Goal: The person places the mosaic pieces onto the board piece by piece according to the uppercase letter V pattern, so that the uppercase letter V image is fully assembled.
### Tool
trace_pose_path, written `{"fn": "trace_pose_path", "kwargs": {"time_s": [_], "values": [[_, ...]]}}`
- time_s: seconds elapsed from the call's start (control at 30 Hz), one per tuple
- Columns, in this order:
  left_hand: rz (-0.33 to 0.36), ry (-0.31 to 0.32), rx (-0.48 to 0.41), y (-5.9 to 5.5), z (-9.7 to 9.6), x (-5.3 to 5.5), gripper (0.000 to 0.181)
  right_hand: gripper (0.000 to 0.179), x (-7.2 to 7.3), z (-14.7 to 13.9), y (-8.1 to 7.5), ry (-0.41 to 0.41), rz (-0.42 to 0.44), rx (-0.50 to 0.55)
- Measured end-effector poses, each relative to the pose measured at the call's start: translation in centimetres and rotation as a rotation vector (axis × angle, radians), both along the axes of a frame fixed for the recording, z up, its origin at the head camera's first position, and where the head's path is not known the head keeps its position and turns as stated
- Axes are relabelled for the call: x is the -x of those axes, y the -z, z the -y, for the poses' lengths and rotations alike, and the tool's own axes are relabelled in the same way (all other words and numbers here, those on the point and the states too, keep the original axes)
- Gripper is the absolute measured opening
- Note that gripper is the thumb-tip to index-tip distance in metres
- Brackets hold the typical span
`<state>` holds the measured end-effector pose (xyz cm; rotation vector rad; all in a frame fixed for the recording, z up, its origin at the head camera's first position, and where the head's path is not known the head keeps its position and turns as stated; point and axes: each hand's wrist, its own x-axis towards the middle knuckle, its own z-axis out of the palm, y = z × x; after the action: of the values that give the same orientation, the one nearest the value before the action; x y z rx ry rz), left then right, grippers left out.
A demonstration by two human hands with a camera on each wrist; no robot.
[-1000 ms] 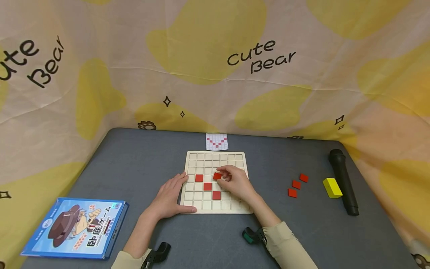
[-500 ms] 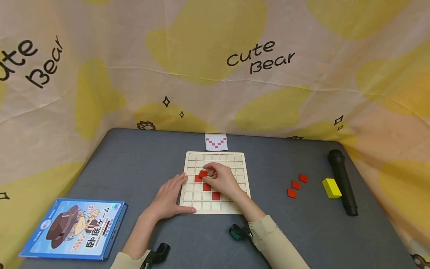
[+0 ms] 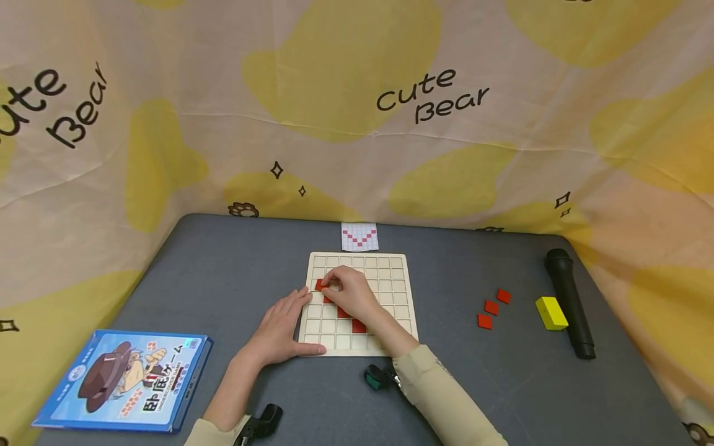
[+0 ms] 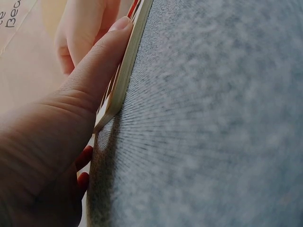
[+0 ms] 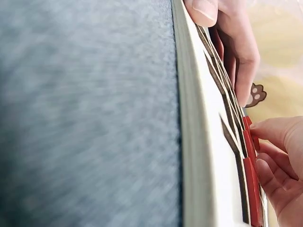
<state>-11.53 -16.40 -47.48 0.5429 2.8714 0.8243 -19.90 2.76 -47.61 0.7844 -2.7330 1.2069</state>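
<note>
A cream gridded board (image 3: 393, 303) lies on the grey table. My left hand (image 3: 281, 326) rests along its left edge, fingers straight and thumb on the front edge; the left wrist view has that thumb (image 4: 102, 59) lying over the board's rim. My right hand (image 3: 353, 294) pinches a small red square tile (image 3: 318, 284) at the board's left side, partly hidden by the fingertips. Below it a diagonal of red tiles (image 3: 359, 326) runs down to the right, partly covered by the right hand. From the right wrist, red tiles (image 5: 253, 189) show seated in the grid beside the right fingers.
A card with a pink V pattern (image 3: 359, 237) lies behind the board. To the right are several loose red tiles (image 3: 491, 307), a yellow block (image 3: 551, 313) and a black microphone (image 3: 571, 303). A blue game box (image 3: 125, 378) lies at the left front.
My right hand has carried the red tile leftward across the board, from the middle past the diagonal of tiles to the left side. The left hand has stayed at the board's edge.
</note>
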Motion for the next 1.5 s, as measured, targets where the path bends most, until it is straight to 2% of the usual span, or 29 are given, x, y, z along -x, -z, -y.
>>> {"fn": "trace_pose_path", "kwargs": {"time_s": [0.4,0.8,0.9,1.23,1.5], "values": [[-0.006,-0.004,-0.007,0.5,0.0,0.1,0.108,0.005,0.6,0.6,0.3,-0.029,-0.028,0.012],[-0.014,0.001,0.002,0.3,0.0,0.1,0.107,0.010,-0.1,-0.1,0.0,-0.053,-0.041,0.002],[-0.008,-0.002,-0.001,0.3,0.0,0.1,0.107,0.011,-0.5,-0.8,-0.1,-0.031,-0.039,0.029],[0.011,-0.016,0.008,0.3,-0.2,0.2,0.109,0.012,-1.6,-4.5,-0.5,0.115,0.114,0.147],[0.022,-0.020,0.008,0.5,-0.1,0.2,0.110,0.013,-2.6,-8.3,-1.1,0.158,0.166,0.195]]}}
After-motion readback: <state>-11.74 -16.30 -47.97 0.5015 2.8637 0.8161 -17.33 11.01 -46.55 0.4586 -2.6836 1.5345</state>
